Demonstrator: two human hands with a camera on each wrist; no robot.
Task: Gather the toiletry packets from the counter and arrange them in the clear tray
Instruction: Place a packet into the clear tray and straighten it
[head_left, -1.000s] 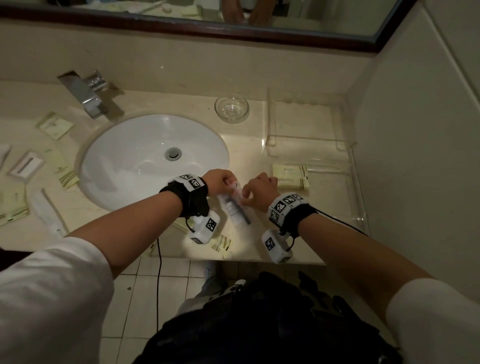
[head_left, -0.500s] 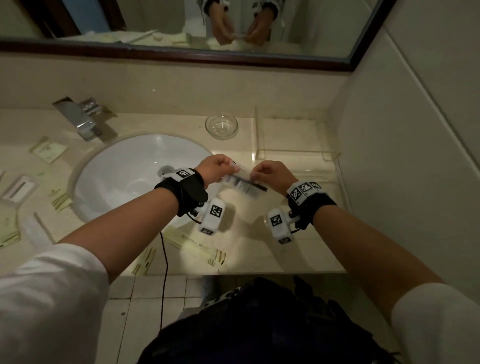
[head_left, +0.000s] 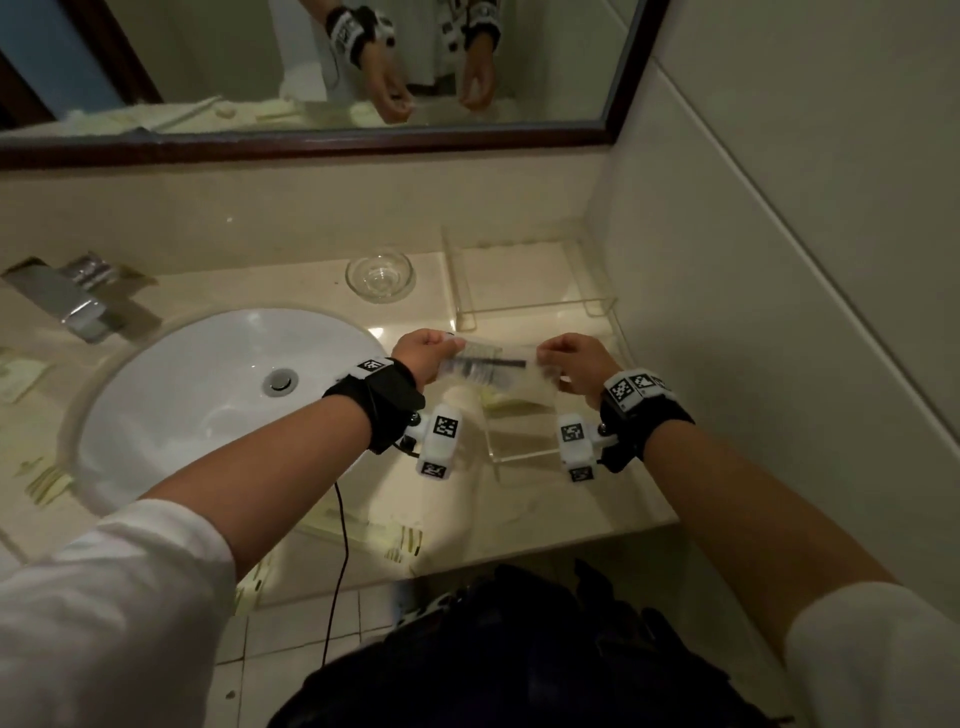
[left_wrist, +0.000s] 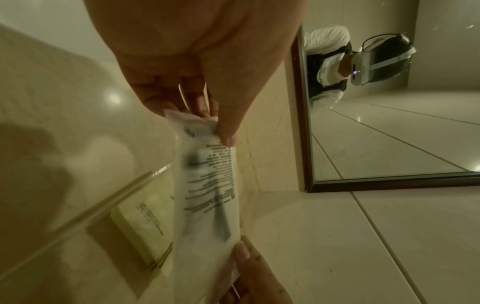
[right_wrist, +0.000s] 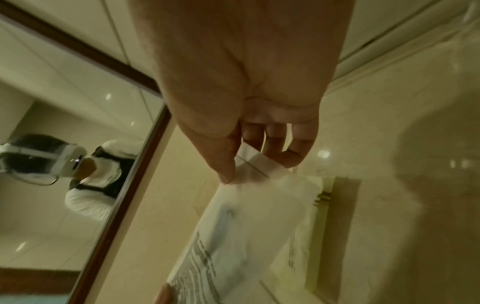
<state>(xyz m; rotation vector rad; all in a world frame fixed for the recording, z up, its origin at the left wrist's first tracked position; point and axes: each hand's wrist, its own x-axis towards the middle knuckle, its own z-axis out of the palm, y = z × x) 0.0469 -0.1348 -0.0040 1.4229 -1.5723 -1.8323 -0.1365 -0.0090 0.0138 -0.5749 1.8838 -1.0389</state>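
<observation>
A white translucent packet (head_left: 491, 366) with black print and a dark comb-like item inside hangs level between both hands, above the clear tray (head_left: 519, 447) at the counter's right end. My left hand (head_left: 447, 345) pinches its left end and my right hand (head_left: 545, 358) pinches its right end. In the left wrist view, thumb and fingers of the left hand (left_wrist: 215, 125) clamp the packet (left_wrist: 207, 195). The right wrist view has the right hand (right_wrist: 233, 170) nipping the packet (right_wrist: 246, 226) at its corner. A pale yellow packet (head_left: 498, 402) lies in the tray beneath.
A white sink basin (head_left: 208, 395) and chrome faucet (head_left: 78, 301) lie to the left. A small glass dish (head_left: 380, 274) stands behind the hands. More yellow packets lie at the far left (head_left: 21, 374) and near the front edge (head_left: 395, 540). A tiled wall closes the right side.
Both hands have lifted the white packet from near the counter's front, turned it level and carried it back and right, over the tray. The hands have spread apart along it.
</observation>
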